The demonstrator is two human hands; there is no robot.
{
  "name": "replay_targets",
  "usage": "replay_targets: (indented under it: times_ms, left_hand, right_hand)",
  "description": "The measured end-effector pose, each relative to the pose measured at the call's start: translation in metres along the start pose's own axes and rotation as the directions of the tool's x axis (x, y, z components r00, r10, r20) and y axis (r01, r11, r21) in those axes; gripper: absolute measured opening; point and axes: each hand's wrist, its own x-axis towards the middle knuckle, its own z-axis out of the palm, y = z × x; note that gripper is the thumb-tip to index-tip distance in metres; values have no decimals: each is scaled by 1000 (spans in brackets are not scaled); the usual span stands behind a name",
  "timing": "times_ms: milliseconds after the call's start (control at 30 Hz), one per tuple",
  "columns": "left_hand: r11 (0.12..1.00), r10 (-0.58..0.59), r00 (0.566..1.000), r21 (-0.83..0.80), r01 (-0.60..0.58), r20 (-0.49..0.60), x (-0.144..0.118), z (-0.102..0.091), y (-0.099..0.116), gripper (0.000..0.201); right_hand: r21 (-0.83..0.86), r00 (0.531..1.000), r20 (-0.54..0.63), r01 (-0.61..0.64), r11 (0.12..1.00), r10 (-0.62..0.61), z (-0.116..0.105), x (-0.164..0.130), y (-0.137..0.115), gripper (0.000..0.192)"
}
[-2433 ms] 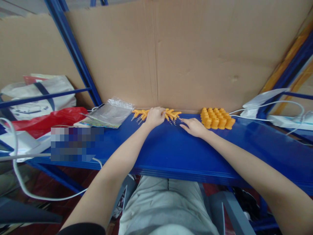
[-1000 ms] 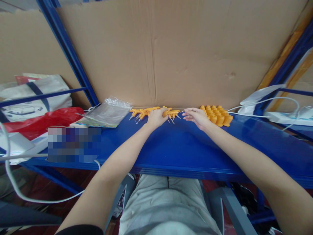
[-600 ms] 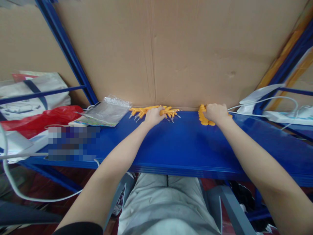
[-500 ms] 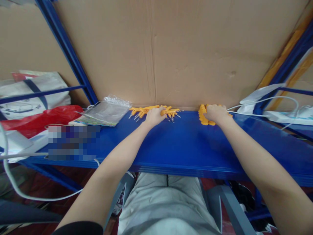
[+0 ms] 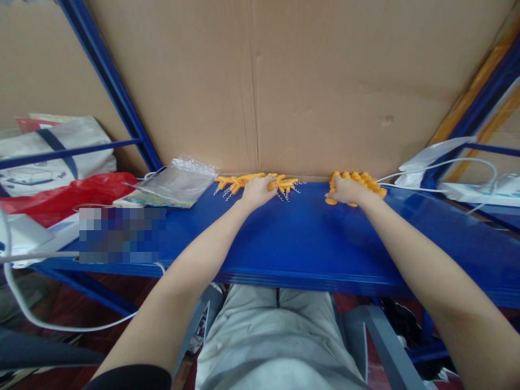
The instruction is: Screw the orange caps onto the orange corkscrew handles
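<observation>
At the back of the blue tabletop lies a pile of yellow corkscrews (image 5: 227, 183) with thin spiral metal wires sticking out towards me. My left hand (image 5: 259, 192) is closed in the middle of this pile, and the round end of one yellow handle (image 5: 271, 186) shows by its thumb. Farther right is a cluster of yellow round-ended pieces (image 5: 363, 180), packed close together. My right hand (image 5: 345, 190) is at the cluster's left front side, its fingers curled on a yellow round piece (image 5: 331, 201) at the near edge. The fingertips of both hands are partly hidden.
A tall cardboard panel (image 5: 304, 97) stands behind the blue table (image 5: 284, 233). To the left lie a clear plastic bag (image 5: 179, 184), a red bag (image 5: 105, 189) and a white tote (image 5: 81, 143). White cables (image 5: 439, 162) run at the right, beside a blue frame post.
My right hand has moved a little left and towards me, uncovering more of the yellow cluster, with a round piece at its fingers. My left hand has stayed in place.
</observation>
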Motion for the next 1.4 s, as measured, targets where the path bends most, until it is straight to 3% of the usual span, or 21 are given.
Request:
replay_targets:
  times_ms: [67, 167, 367, 567, 667, 800, 1000, 1133, 1400]
  left_hand:
    - [1000, 15, 1000, 5, -15, -8, 0, 1, 0, 37]
    - [1000, 14, 1000, 18, -14, -6, 0, 2, -2, 37]
    - [1000, 6, 1000, 14, -6, 3, 1, 4, -4, 39]
    - [1000, 0, 1000, 2, 0, 10, 1, 4, -3, 39]
    - [1000, 3, 1000, 9, -3, 15, 1, 4, -2, 39]
    - [1000, 7, 1000, 17, -8, 25, 1, 3, -1, 39]
    - [1000, 4, 999, -4, -4, 43, -1, 2, 0, 39]
    - [1000, 4, 998, -6, -4, 57, -1, 2, 0, 38]
    - [999, -29, 997, 39, 26, 77, -1, -2, -1, 39]
  right_hand:
    - [13, 996, 76, -47, 999, 46, 2, -5, -14, 44]
    - [68, 994, 101, -51, 996, 44, 7, -10, -30, 48]
    - [202, 995, -55, 92, 975, -83, 25, -8, -33, 40]
    - [351, 989, -43, -116, 929, 140, 43, -10, -41, 45]
    - [372, 993, -2, -108, 922, 117, 49, -9, -45, 33]
    - [246, 999, -9, -29, 969, 32, 44, -12, -48, 19]
    - [-118, 989, -80, 112, 987, -122, 21, -29, -75, 26]
    - [-144, 990, -93, 89, 986, -103, 15, -33, -86, 31]
    - [-135, 992, -98, 60, 989, -74, 17, -30, -81, 33]
